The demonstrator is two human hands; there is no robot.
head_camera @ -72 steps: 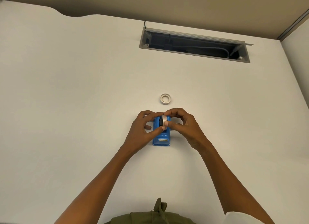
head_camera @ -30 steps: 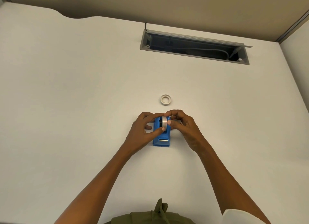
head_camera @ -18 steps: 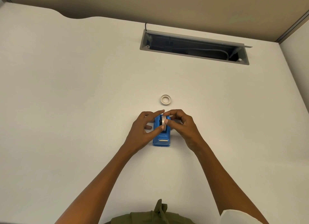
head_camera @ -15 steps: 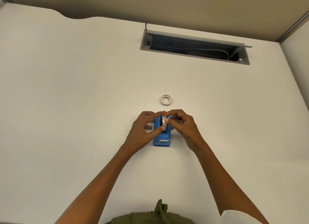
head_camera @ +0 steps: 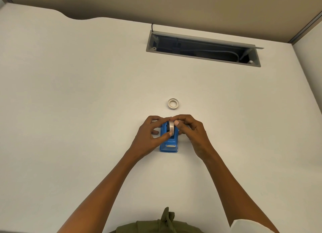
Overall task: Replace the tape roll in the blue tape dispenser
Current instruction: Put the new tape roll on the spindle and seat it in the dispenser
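A person seated at a white desk works with both bare hands over a blue tape dispenser, seen from a camera worn on the head. The left hand is closed in a pinch on a tape roll, its thumb pressed against the roll's near edge and its fingers curled over the far side. The right hand closes on the same roll from the other side, its thumb tip resting on the top of the roll and its remaining fingers folded beside it. The roll stands upright on edge between the two hands, set in the rear part of the dispenser; whether it is fully seated cannot be told. The dispenser sits flat on the desk directly beneath the hands, its cutter end pointing toward the person and showing clear of the fingers. Just beyond the fingertips, apart from both hands and the dispenser, a second ring-shaped tape roll lies flat on the desk. Farther beyond the hands, well apart from them, an open gray cable slot is cut into the desk, with cords visible inside. Both forearms reach in from the near edge, where an olive-green garment and a white sleeve at the right arm show.
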